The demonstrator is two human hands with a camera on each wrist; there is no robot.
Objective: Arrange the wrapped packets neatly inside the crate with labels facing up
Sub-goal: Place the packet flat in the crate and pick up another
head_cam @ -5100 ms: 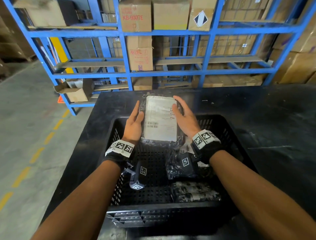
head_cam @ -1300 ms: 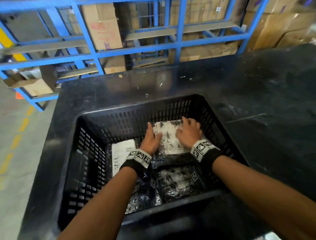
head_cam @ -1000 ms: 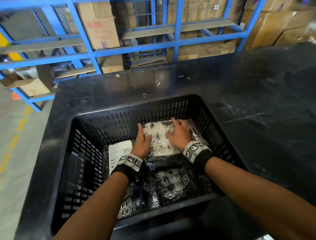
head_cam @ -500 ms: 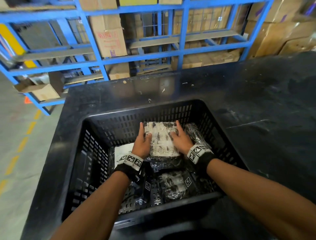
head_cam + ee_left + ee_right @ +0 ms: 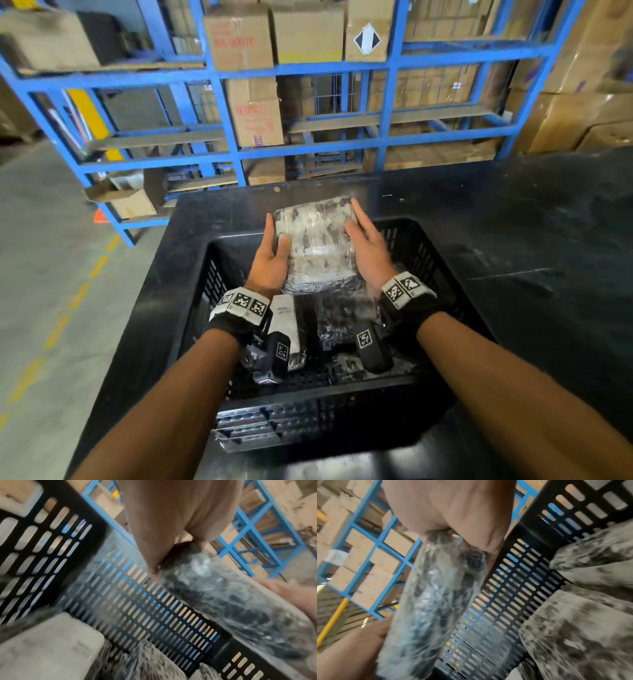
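A wrapped packet point(image 5: 317, 243) in mottled grey-white film hangs above the far half of the black slotted crate point(image 5: 191, 308). My left hand point(image 5: 275, 236) grips its left edge, thumb on top. My right hand point(image 5: 359, 233) grips its right edge. No label shows on its upper face. In the left wrist view my left hand point(image 5: 171, 520) holds the packet point(image 5: 214, 595) over the crate wall point(image 5: 137, 601). The right wrist view shows my right hand point(image 5: 453, 513) on the packet point(image 5: 433, 601). Below lie a white-labelled packet point(image 5: 286, 318) and a mottled one point(image 5: 342, 318).
The crate stands on a black table point(image 5: 513, 240) with bare surface to its right. Blue shelving point(image 5: 387, 102) loaded with cardboard boxes point(image 5: 253, 113) runs behind the table. A concrete floor with a yellow dashed line point(image 5: 58, 329) lies to the left.
Both hands have lifted the mottled packet from the far part of the crate floor to above the rim. The other packets stayed in place.
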